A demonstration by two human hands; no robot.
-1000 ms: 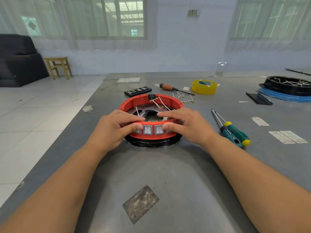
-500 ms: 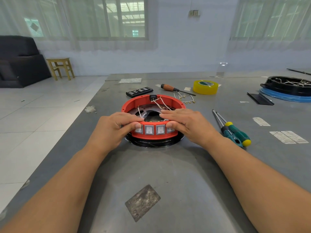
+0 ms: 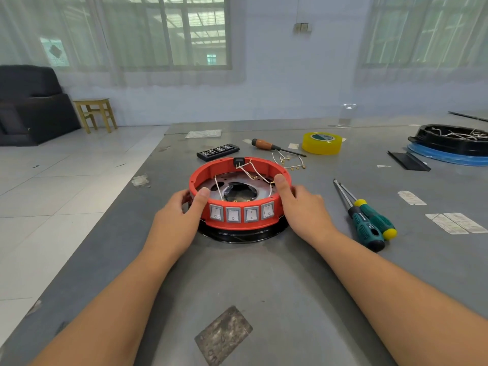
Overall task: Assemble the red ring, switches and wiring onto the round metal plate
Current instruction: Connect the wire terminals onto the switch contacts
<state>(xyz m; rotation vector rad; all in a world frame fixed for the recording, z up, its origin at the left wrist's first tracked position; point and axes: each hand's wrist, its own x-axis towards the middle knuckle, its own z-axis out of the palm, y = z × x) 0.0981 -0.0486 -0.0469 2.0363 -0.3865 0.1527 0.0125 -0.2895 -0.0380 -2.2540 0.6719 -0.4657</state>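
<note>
The red ring sits on the round metal plate over a black base at the table's middle. Several grey rocker switches line its near wall. White wires run across the inside from a black part at the far wall. My left hand grips the ring's left side, thumb on the rim. My right hand grips the right side, thumb on the rim too.
Two green screwdrivers lie right of the ring. Behind it are loose wires with terminals, a wooden-handled screwdriver, a yellow tape roll and a black bit case. A black tray on blue film stands far right. The table's left edge is close.
Both hands slid from the ring's near wall, where fingers covered the outer switches, out to its left and right sides. All the switches now show.
</note>
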